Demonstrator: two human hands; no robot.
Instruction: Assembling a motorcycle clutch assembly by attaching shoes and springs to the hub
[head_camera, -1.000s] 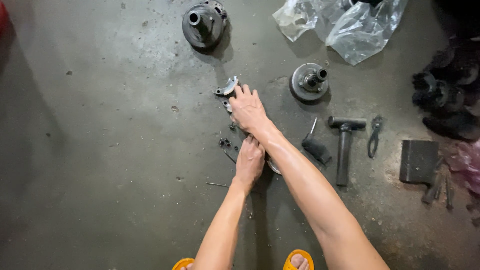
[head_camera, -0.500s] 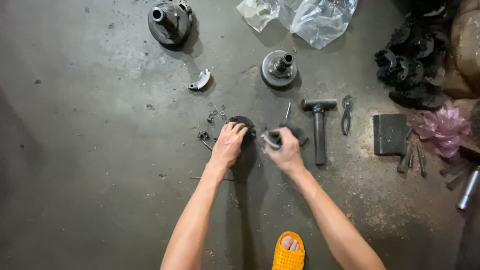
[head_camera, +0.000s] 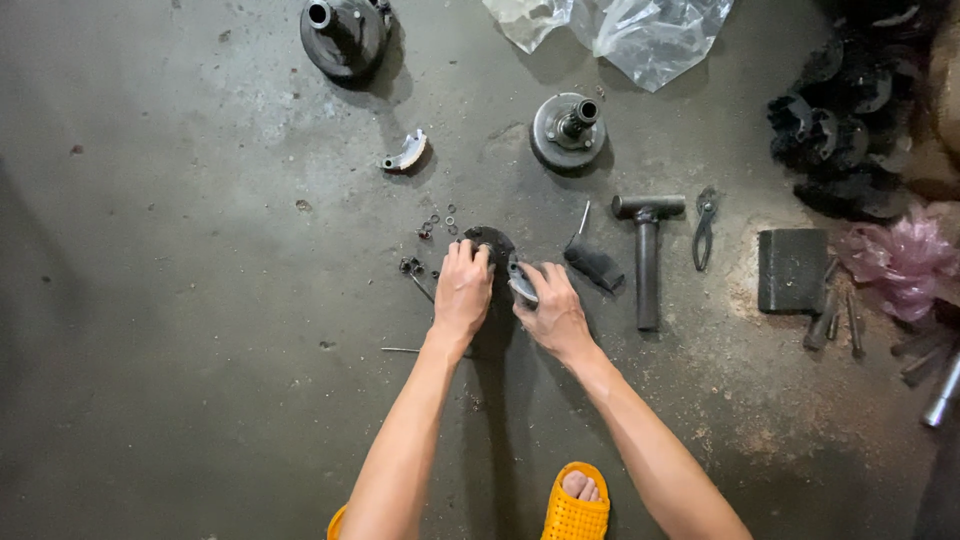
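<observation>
Head view, left to right: a curved metal shoe (head_camera: 405, 153) lies apart on the concrete floor (head_camera: 180, 300); the left hand (head_camera: 463, 290) presses a dark round plate (head_camera: 490, 243); the right hand (head_camera: 550, 310) pinches a silver piece (head_camera: 522, 287) beside it; a hammer (head_camera: 647, 250) rests nearby.

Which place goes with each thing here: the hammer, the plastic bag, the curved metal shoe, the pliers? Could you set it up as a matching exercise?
Things:
1. hammer
2. clear plastic bag
3. curved metal shoe
4. pliers

Places:
A. top edge of the floor
B. just right of the hammer
C. right of the right hand
D. up and left of the left hand

Pairs: 1-C, 2-A, 3-D, 4-B
</observation>
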